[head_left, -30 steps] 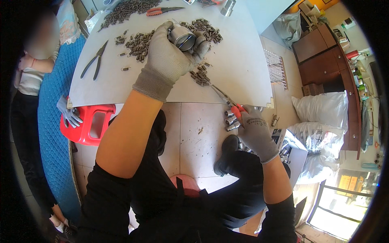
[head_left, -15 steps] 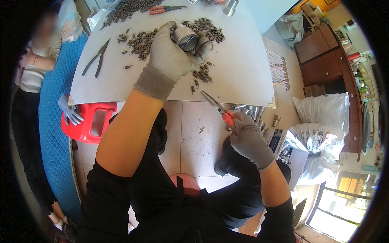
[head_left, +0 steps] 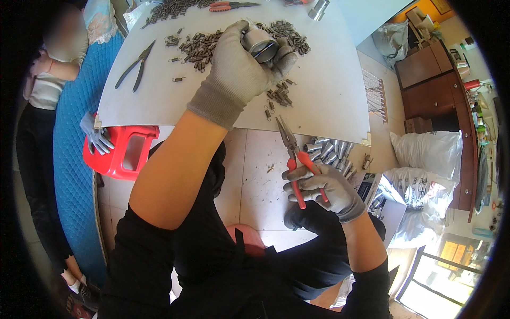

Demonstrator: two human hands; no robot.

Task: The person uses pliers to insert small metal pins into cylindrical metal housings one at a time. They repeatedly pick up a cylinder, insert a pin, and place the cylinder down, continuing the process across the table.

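My gloved left hand [head_left: 241, 64] is closed around a short metal cylinder [head_left: 261, 45], its open end tilted toward me above the table [head_left: 175, 106]. Inside that end a thin strip or bar crosses, too small to make out. In my gloved right hand [head_left: 332, 190] are needle-nose pliers [head_left: 293, 151] with red handles, jaws pointing up past the table's near edge. Their handles are spread a little, with fingers around them. Small coil springs [head_left: 202, 49] lie in heaps behind and beside my left hand, and a few [head_left: 279, 97] lie just below it.
Dark-handled pliers [head_left: 135, 66] and orange-handled pliers [head_left: 234, 6] lie on the table. Metal tubes [head_left: 329, 153] are piled below its right edge, near a box [head_left: 390, 204] and white sacks [head_left: 427, 151]. A red stool [head_left: 119, 165] bears a grey glove [head_left: 95, 135]. A person [head_left: 50, 80] is at far left.
My right hand has turned, bringing the pliers more upright with their handles spread wider and fingers showing. The left hand still holds the cylinder. The whole view has shifted slightly.
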